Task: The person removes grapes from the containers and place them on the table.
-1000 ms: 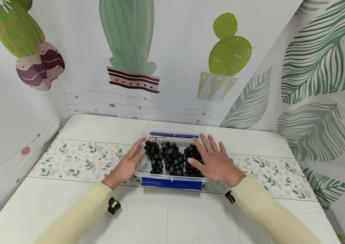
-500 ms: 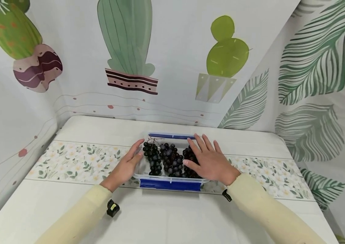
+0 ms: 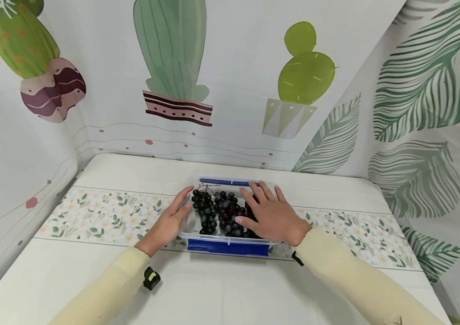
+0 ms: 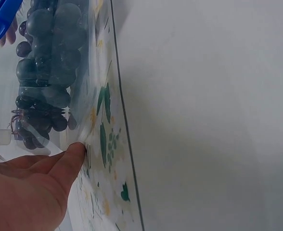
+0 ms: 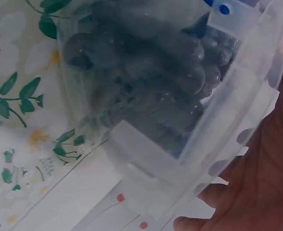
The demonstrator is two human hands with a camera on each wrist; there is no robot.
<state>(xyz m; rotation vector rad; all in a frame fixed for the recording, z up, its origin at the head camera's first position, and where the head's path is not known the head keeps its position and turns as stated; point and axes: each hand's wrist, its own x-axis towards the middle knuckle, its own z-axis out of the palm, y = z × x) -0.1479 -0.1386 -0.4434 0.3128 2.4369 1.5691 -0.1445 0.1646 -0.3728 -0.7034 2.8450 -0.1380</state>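
A clear plastic food container (image 3: 184, 228) with blue latches holds dark grapes in several bunches. One bunch (image 3: 204, 212) lies along the left side with its bare stem at the back; another bunch (image 3: 230, 212) fills the middle. My left hand (image 3: 165, 228) rests against the container's left end, fingers extended; in the left wrist view its fingertips are low by the wall. Over the right part reaches my right hand (image 3: 276, 219), palm down with fingers spread, mostly hiding the grapes below. In the right wrist view that hand (image 5: 257, 187) lies across the container's rim (image 5: 218, 125).
The container stands on a white table (image 3: 222, 289), across a floral strip (image 3: 108, 216). A cactus-print cloth (image 3: 238, 90) hangs close behind, and a leaf-print cloth (image 3: 421, 171) hangs at the right. Black wrist straps (image 3: 151, 277) sit at both cuffs.
My right hand has slid left over the grapes, covering more of the right-hand bunch and reaching toward the middle one. The left hand and the container have stayed in place.
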